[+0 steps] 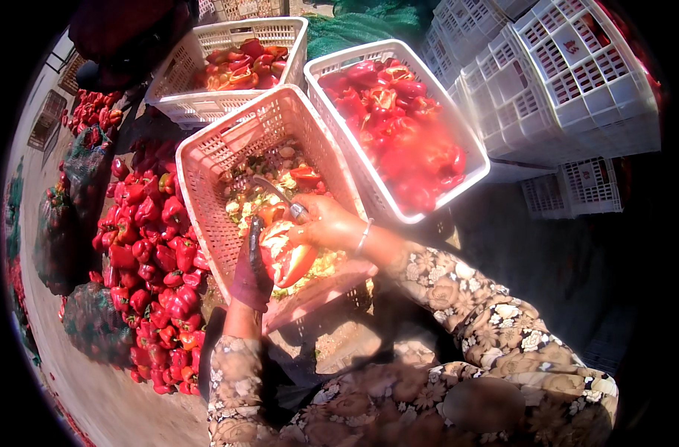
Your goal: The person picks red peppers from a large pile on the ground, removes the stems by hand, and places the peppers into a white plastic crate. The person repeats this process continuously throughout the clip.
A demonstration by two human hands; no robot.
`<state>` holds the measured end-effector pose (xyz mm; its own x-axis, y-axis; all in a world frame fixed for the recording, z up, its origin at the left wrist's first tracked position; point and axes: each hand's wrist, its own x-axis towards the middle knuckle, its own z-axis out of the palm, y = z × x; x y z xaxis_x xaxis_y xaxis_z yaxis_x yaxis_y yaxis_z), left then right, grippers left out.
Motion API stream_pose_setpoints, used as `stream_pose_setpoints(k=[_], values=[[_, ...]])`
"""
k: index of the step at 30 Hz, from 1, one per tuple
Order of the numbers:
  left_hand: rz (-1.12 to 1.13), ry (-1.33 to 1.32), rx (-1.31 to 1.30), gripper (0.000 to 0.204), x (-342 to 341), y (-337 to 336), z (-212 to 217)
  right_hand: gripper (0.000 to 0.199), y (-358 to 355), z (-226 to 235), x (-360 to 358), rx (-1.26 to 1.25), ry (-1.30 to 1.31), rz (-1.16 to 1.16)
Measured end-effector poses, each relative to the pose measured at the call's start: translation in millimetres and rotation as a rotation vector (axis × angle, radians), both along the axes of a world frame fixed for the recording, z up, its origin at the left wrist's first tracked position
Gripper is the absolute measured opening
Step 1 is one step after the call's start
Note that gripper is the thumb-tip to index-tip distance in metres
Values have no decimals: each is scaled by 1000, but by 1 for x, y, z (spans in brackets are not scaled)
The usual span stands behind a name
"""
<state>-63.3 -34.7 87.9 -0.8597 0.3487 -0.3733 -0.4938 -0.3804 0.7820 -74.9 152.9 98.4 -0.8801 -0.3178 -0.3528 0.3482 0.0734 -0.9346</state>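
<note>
A cut-open red bell pepper is between my hands, over the near part of a pinkish plastic crate. My left hand, in a dark glove, is closed on the pepper's left side. In my right hand, which is bare, I grip a small knife; its curved blade points up and left, away from the pepper. My right fingertips touch the pepper's upper right. Pale seed cores and green scraps lie in the crate below, with a red pepper piece among them.
To the right, a white crate is full of red pepper pieces; another white crate behind holds more. Whole red peppers are heaped at left beside green mesh sacks. White crates are stacked at far right.
</note>
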Motion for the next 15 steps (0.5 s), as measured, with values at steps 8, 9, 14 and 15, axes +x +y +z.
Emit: stream_pose_setpoints(k=[8,9,14,15], values=[[-191,387,-259,45,-51,42,5,59,33,24,-24,-36,1,-329],[-205,183,-174,42,-65,58,24,59,32,44,-26,-94,31,-389],[96,1089,-422,61,-152,165,-27,31,200,-12,-87,-267,199,-687],[65,860,-333,61,-161,166,-8,32,234,-19,-104,-148,301,-792]])
